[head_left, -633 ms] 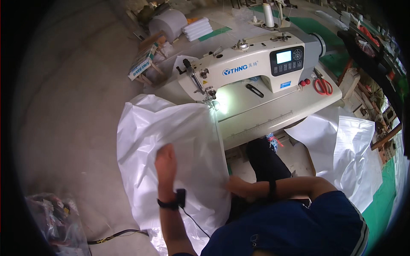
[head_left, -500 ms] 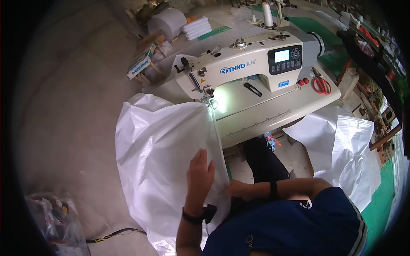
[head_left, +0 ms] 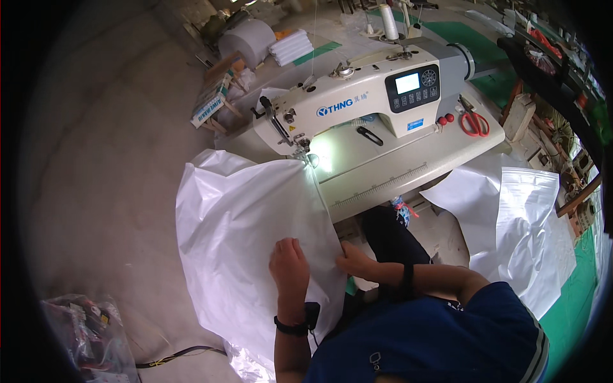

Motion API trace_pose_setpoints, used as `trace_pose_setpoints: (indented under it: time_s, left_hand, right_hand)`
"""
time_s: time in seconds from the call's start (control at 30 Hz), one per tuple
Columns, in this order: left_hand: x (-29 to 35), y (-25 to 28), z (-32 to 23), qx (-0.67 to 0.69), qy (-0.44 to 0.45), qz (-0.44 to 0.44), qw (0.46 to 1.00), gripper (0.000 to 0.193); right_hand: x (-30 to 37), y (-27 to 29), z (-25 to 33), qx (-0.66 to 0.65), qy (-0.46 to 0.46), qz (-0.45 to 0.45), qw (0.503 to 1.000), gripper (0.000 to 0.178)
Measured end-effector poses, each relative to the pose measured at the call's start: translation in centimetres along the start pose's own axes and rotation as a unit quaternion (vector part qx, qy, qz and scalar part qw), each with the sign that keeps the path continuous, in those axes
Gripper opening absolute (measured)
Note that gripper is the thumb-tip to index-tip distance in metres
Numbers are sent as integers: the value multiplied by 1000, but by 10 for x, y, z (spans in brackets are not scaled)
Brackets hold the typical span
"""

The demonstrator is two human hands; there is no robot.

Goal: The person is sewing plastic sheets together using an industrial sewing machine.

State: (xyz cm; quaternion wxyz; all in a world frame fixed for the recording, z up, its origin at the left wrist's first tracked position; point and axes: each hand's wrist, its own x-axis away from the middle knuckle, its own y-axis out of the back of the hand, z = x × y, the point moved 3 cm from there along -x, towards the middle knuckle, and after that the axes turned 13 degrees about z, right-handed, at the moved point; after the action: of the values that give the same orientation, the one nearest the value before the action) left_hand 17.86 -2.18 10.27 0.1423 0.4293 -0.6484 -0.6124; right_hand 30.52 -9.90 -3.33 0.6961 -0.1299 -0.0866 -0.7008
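A large white, glossy plastic-like sheet (head_left: 236,210) drapes from the sewing machine (head_left: 357,89) down over my lap. Its upper corner lies under the lit needle area (head_left: 306,155), and its right edge runs down toward me. My left hand (head_left: 290,265) is closed, its fingers curled into the sheet's surface. Beside it, my right hand (head_left: 356,260) pinches the sheet's right edge between thumb and fingers. Both wrists wear black bands. The fingertips of my left hand are partly hidden.
On the machine bed lie a black thread snipper (head_left: 370,135) and red-handled scissors (head_left: 474,124). More white sheeting (head_left: 527,217) hangs at the right. A thread cone (head_left: 388,22) stands behind the machine. A clear bag (head_left: 89,335) and a black cable (head_left: 182,353) are on the floor.
My left hand has gone from flat with fingers stretched to curled, and sits slightly lower. My right hand has risen a little along the sheet's edge. The view has shifted slightly.
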Motion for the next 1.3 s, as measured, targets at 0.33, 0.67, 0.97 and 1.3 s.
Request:
trace_pose_setpoints:
  time_s: [0.33,0.67,0.97,1.3]
  left_hand:
    - [17,-54,20,77,208,169,960,24]
    - [24,-31,-25,-92,-131,73,984,27]
    - [23,-49,-37,258,-33,272,926,18]
    - [13,-21,44,-158,43,23,986,39]
  right_hand:
    - [7,15,12,-11,68,-44,997,28]
    - [-13,28,24,-71,60,-70,993,25]
    - [-36,35,38,72,90,-104,988,29]
    - [-20,13,44,99,92,-112,984,27]
